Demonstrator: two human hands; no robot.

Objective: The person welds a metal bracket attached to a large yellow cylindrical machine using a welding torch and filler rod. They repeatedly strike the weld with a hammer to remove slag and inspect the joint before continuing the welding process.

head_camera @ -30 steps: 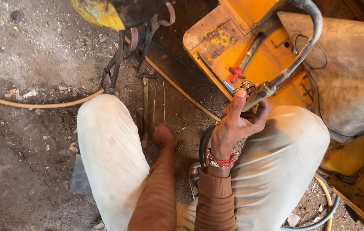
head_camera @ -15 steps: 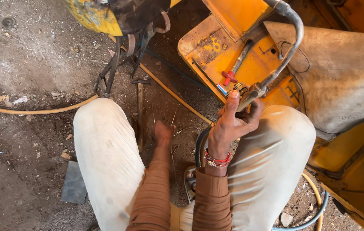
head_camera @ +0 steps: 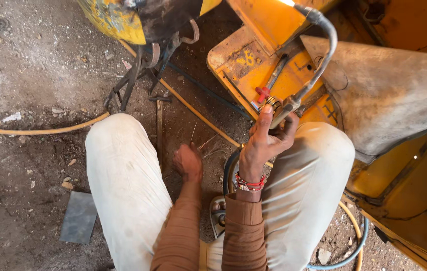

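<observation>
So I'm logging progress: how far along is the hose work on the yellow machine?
Done: hard to tell; the hose already runs up into the yellow machine. In hand: the right hand grips the hose's metal fitting beside a red-handled valve; the left hand reaches to the ground. Left: the fitting's joint looks unseated, though it is partly hidden.

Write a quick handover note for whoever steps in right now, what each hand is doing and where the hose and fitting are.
Right hand: raised, fingers wrapped around the metal fitting at the end of the grey hose, held against the orange machine panel beside a red-handled valve.
Left hand: down between the knees, near the dirt floor; whether it holds anything cannot be told.
Hose curves up and over from the machine's top.
Done: fitting brought to the panel.
Left: whether it is seated or tightened is not visible.
Nearby: yellow cable across the floor, flat grey plate by the left knee.
</observation>
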